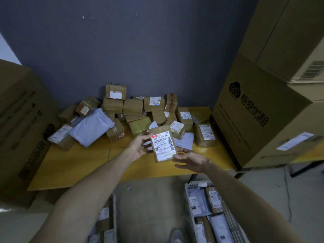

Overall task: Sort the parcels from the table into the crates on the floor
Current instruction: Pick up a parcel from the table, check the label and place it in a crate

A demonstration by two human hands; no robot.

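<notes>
Item, far left: we see a large brown carton [21, 130] standing against the end of the yellow table [78, 162]. Item: a labelled brown parcel [60, 135] at the table's left, and just beside it a pale grey poly mailer [91, 127] lying tilted across its neighbours. Item: a heap of small taped cardboard parcels [133, 107] stacked against the dark grey-blue wall [122, 41]. Item, centre: our left hand [140, 148] holds the left edge of the labelled cardboard parcel [164, 143], fingers curled round it; the parcel is lifted above the table top, its white barcode label facing us. Item: our right hand [190, 159] meets the parcel's lower right corner, thumb on the edge, the other fingers spread and loose beneath; we cannot tell whether they grip it. Item: a taped parcel with a white label [205, 135] lying on the table's right end. Item, lower left: the edge of a crate [112, 216] on the floor, with parcels in it. Item, lower right: a pale perforated crate [231, 223] on the floor, holding parcels and mailers. Item, far right: tall stacked cartons [259, 106], printed in black.
</notes>
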